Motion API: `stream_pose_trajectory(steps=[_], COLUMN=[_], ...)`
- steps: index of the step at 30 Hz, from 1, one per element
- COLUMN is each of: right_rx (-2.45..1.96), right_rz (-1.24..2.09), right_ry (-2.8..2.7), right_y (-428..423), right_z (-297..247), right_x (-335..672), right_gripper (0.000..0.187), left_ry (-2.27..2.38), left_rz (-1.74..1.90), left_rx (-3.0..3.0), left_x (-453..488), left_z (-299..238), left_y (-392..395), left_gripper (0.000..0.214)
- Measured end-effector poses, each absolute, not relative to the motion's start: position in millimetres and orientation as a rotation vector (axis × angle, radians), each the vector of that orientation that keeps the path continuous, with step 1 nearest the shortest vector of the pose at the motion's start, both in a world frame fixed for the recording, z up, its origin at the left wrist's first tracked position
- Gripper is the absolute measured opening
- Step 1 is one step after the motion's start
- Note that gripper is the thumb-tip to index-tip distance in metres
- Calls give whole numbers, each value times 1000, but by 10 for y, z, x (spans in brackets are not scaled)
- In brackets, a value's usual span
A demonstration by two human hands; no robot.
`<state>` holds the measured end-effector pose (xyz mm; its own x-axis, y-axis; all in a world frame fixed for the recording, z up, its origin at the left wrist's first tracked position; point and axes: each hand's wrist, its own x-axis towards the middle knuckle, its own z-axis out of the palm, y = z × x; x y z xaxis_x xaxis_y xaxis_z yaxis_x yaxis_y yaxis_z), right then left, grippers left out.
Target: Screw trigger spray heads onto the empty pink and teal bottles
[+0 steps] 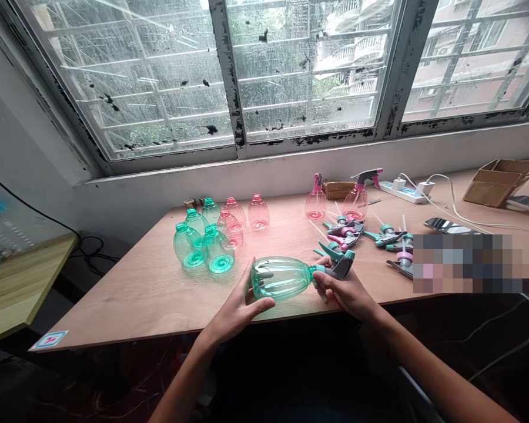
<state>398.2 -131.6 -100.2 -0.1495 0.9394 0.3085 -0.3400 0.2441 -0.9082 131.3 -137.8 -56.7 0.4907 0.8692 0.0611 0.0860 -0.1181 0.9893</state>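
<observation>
A person's two bare hands hold a green bottle (282, 279) on its side over the near edge of a wooden table (132, 299), the left hand (235, 306) curled round its base, thumb on the near side, and the right hand (351, 294) pinching the neck end between thumb and fingers, where a grey-and-green spray head (344, 266) sits. How tightly the head is seated cannot be told. The smooth, curved plastic could slip if the left hand's cupped hold loosens, and with the edge just below, a dropped bottle might miss the tabletop; a collar turned askew could cross its threads. A swing of the right hand away from the body might also scatter the loose spray heads (388, 238), which lie just beyond it with their tubes pointing several ways. Beyond the left hand's fingertips stand green bottles (219, 252), near enough to be toppled by a careless reach, with pink bottles (258, 212) behind. The broadest open wood lies left of the left hand, running to a sticker (49, 340) at the table's corner; room by the right hand is tighter, and part of the surface farther right is blurred out.
</observation>
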Motion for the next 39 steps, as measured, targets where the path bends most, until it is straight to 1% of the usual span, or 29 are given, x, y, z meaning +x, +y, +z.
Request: stream_pose_trajectory(steps=[2,4,8,13,19,24,30,32,39], right_rx=[-667,-667,-663,-676,-690,-684,-688,-687,-686], right_rz=[1267,1248,1242,1262,1280,1267,1288,1306,1314], right_ry=[-1231,-1239,-1249,-1233,-1232,-1239,-1220,-1212,-1239], right_y=[-1317,-1316,-1314,-1313,-1320,-1312,-1319,-1326,-1351], right_z=[-999,-996,-988,-982,-988,-994,-991,-981,-947], right_x=[3981,3981,3985,3982,3980,3980,3974,3973,3972], right_gripper=[23,22,22,24,26,25,26,28,29], left_ry=[855,841,819,817,783,774,816,814,775], left_rz=[831,845,873,855,839,878,863,856,928], left_rx=[1576,1598,1599,1581,1580,1613,1586,1580,1688], left_x=[1317,1322,1328,1324,1324,1322,1315,1316,1340], left_z=[-559,-555,-568,-584,-557,-578,-584,-577,-527], left_y=[-1377,-1376,-1376,-1387,-1396,-1376,-1384,-1380,-1316], left_gripper=[99,98,108,114,94,105,111,106,76])
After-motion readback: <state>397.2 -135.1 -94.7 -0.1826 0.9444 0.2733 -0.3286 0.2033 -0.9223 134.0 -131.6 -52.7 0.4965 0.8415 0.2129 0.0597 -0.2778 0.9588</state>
